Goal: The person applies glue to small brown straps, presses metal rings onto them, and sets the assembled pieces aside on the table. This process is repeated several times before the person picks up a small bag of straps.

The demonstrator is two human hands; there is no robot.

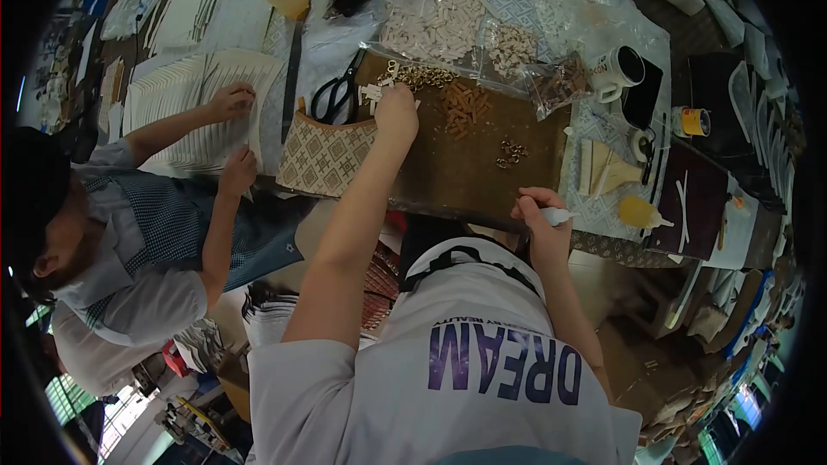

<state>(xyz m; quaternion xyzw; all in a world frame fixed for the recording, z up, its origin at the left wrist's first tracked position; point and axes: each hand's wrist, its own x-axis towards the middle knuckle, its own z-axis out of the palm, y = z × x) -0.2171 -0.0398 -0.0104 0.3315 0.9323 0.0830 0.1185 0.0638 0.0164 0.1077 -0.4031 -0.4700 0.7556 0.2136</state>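
My left hand (397, 114) reaches over the board, fingers bent down and closed at a small pile of white strips (370, 95); what they pinch is hidden. Just beyond it lies a heap of brass-coloured metal rings (422, 77). A patterned beige piece with a brown edge (326, 153) lies beneath my left forearm, and black-handled scissors (338, 93) rest beside it. At the table's near edge, my right hand (544, 222) is closed around a small white tapered tube (557, 216). Brown short pieces (463, 107) and a few metal fittings (511, 154) lie between my hands.
Bags of pale small pieces (435, 13) cover the far side. A white mug (616, 73), a phone (642, 96), a wide brush (607, 168) and a yellow glue bottle (642, 213) stand or lie to the right. On the left, a co-worker (129, 232) handles fanned pale sheets (185, 103).
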